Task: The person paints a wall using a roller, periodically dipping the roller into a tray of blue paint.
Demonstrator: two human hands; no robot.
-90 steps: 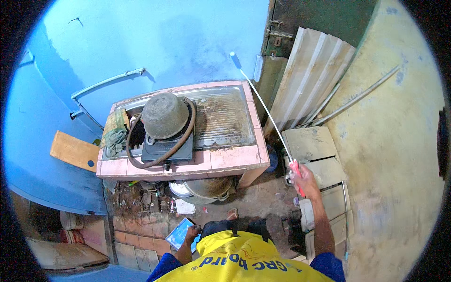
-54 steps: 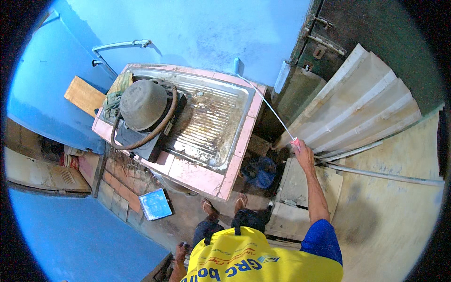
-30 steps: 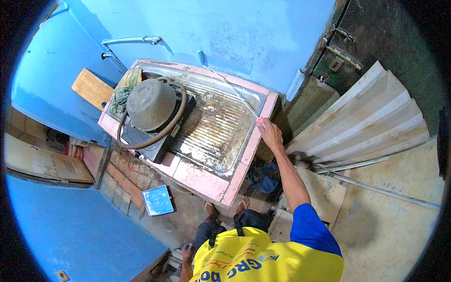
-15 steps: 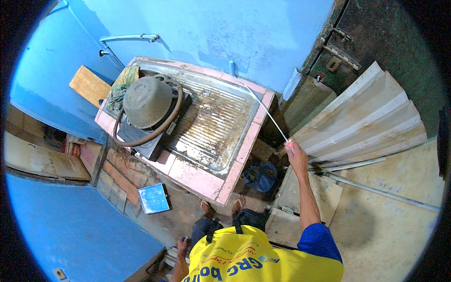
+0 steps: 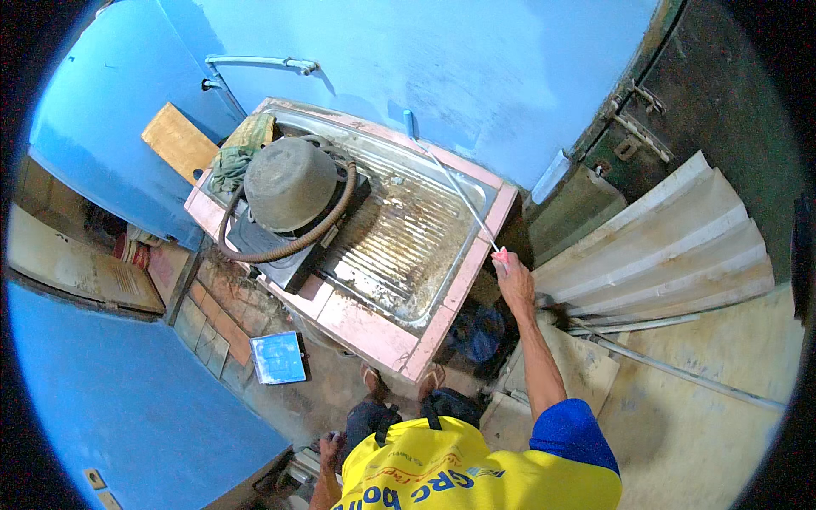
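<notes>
My right hand [image 5: 513, 276] is closed round the pink handle of a paint roller, its arm stretched out past the right edge of the sink counter. The long thin metal rod [image 5: 459, 194] slants over the counter's back right part. At its far end the small blue roller head [image 5: 410, 124] is against the light blue wall [image 5: 510, 76], just above the counter's back edge. Low at my left side, my left hand [image 5: 330, 449] hangs with curled fingers; whether anything is in them is hidden.
On the stained steel sink [image 5: 408, 229] with pink tiled edging [image 5: 357, 327] stand an upturned grey basin [image 5: 291, 184], a brown hose [image 5: 280, 257] and a cloth [image 5: 231, 168]. A blue paint tray [image 5: 278, 358] lies on the floor. Corrugated sheets [image 5: 671, 246] lean at right.
The roller head has moved left along the wall, and my right hand has come left with it. My whole view has shifted slightly. My left hand stays low at my side.
</notes>
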